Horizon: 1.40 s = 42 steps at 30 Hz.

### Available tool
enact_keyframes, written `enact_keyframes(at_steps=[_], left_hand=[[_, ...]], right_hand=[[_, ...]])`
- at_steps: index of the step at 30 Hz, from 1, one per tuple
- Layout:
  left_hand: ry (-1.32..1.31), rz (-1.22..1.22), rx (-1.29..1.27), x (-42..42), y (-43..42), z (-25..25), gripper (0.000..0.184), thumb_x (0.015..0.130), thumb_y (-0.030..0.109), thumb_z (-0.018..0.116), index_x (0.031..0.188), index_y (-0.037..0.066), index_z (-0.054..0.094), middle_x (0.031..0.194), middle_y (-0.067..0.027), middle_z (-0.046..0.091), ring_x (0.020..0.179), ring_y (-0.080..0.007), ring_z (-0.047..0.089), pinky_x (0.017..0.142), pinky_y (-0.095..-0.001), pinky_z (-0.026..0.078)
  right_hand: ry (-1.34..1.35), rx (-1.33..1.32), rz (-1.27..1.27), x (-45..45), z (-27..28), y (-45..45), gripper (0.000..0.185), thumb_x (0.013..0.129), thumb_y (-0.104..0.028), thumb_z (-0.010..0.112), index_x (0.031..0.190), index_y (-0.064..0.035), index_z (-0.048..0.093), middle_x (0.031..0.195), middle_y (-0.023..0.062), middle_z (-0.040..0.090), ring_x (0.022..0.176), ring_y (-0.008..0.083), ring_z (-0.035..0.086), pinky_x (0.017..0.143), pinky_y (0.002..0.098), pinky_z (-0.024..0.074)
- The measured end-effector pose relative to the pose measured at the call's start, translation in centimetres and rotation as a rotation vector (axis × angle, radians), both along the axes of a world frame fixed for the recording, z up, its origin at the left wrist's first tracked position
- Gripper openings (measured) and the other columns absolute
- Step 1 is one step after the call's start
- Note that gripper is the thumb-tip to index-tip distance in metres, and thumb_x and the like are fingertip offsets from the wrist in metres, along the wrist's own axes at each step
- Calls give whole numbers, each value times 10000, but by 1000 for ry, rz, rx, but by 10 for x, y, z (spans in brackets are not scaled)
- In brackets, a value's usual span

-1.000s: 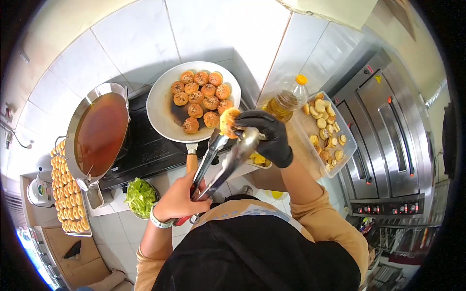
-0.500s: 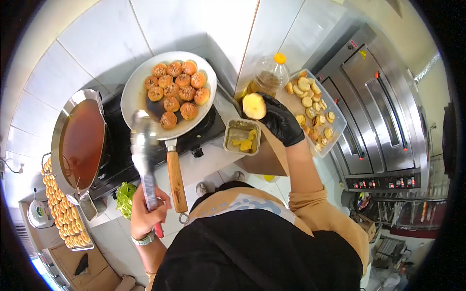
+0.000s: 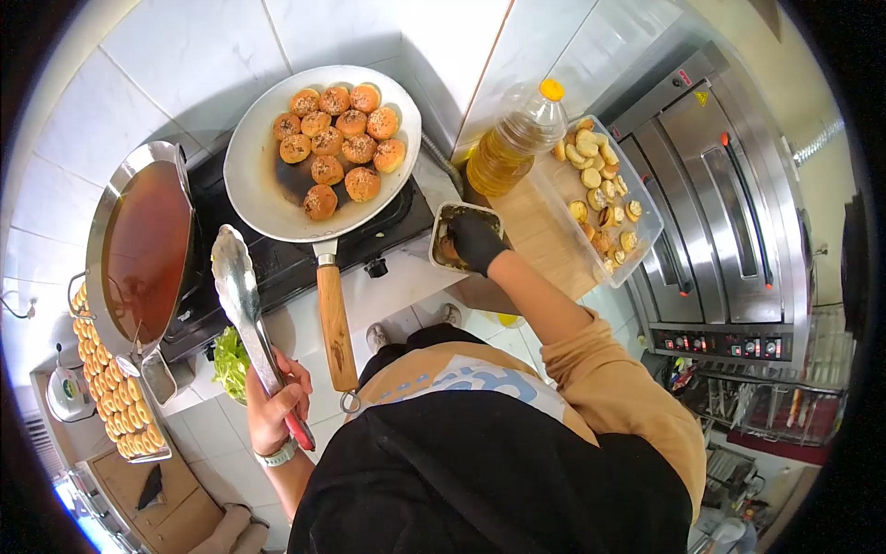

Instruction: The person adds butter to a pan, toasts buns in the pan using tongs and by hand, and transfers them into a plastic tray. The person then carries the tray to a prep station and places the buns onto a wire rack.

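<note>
My left hand (image 3: 277, 406), bare and with a wristband, is closed round the red-handled metal tongs (image 3: 245, 295), whose tips point up beside the stove. My right hand (image 3: 475, 242), in a black glove, reaches down into a small square container (image 3: 446, 249). A brown bun piece shows partly at its fingers; the fingertips are hidden inside. Seeded round buns (image 3: 326, 141) sit in a white frying pan (image 3: 249, 171) with a wooden handle (image 3: 335, 323). Right of the container stands an oil bottle (image 3: 508, 152) with a yellow cap.
A large pot (image 3: 148, 249) of reddish-brown liquid is at the left. Below it are a tray of small pastries (image 3: 115, 388) and green lettuce (image 3: 231, 365). A clear plastic box (image 3: 646, 231) holds cut buns at the right, near a steel oven (image 3: 715, 203).
My right hand has gone from holding up a bun half beside the bottle down into the small container. The tongs have moved away from the bun to the left, below the pan.
</note>
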<state>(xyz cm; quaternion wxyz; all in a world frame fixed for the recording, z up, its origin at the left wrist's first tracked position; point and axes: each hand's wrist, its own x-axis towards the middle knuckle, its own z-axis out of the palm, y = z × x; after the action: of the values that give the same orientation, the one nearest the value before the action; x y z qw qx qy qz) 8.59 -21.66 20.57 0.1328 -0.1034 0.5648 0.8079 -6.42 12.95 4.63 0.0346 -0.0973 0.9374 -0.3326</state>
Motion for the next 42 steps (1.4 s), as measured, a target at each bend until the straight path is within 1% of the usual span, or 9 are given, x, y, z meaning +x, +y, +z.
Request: enact_keyframes(at_steps=[13,17,20,25,28,32,36,40,42], left_hand=[[-23,50,10,7,-10,-6,379,665,97,655,912,35,375,683,-137,524,376,-109,416,337,-199,348],[-31,55,21,7,-13,-8,388,664,98,669,911,36,376,682,-133,527,377,-108,420,334,-201,352],[-39,43,29,3,-12,-11,396,662,101,678,912,37,378,684,-135,531,382,-108,429,334,-202,356],[-41,8,23,2,-13,-13,394,659,82,678,914,35,381,688,-143,535,388,-109,438,336,-203,362],[-38,3,38,-2,-14,-15,395,657,76,678,914,34,382,686,-143,533,390,-109,440,336,-203,364],[-10,-15,30,-6,-12,-16,388,655,65,670,912,34,382,684,-143,532,389,-111,438,334,-203,361],[-20,-10,21,-6,-12,-12,367,655,39,647,908,35,381,680,-138,530,389,-108,430,331,-203,356],[-44,28,16,-2,-15,-16,363,652,25,640,906,37,381,676,-132,528,389,-105,427,332,-202,358],[-46,37,24,-1,-15,-18,368,651,29,646,906,38,382,675,-129,528,389,-104,426,334,-201,359]], right_hand=[[72,299,116,-12,-5,4,221,630,-205,663,782,-45,672,769,190,623,740,322,610,687,394,487],[-369,258,-2,-14,44,4,458,714,-329,585,1130,-136,577,1112,114,596,1020,308,558,875,393,436],[261,376,50,-2,-40,5,242,683,-175,614,877,-35,653,870,186,629,819,327,606,723,388,481],[-52,223,-85,-16,3,9,259,702,-161,573,916,-36,646,906,195,625,844,336,602,745,378,483],[-92,483,9,-7,26,7,232,698,-163,575,876,-43,662,886,187,631,834,336,606,740,386,483],[24,531,99,-8,-22,3,181,690,-154,571,792,-52,679,810,165,641,789,342,612,737,404,480],[-120,271,-11,-18,31,30,214,682,-163,635,851,-36,673,802,172,646,760,276,631,709,348,494],[-601,-919,-203,12,83,64,390,759,-88,641,1123,16,550,1061,129,606,881,198,614,775,288,511],[-628,-1176,-135,27,102,60,405,819,-33,579,1200,56,472,1157,121,552,1002,194,569,856,300,488]])
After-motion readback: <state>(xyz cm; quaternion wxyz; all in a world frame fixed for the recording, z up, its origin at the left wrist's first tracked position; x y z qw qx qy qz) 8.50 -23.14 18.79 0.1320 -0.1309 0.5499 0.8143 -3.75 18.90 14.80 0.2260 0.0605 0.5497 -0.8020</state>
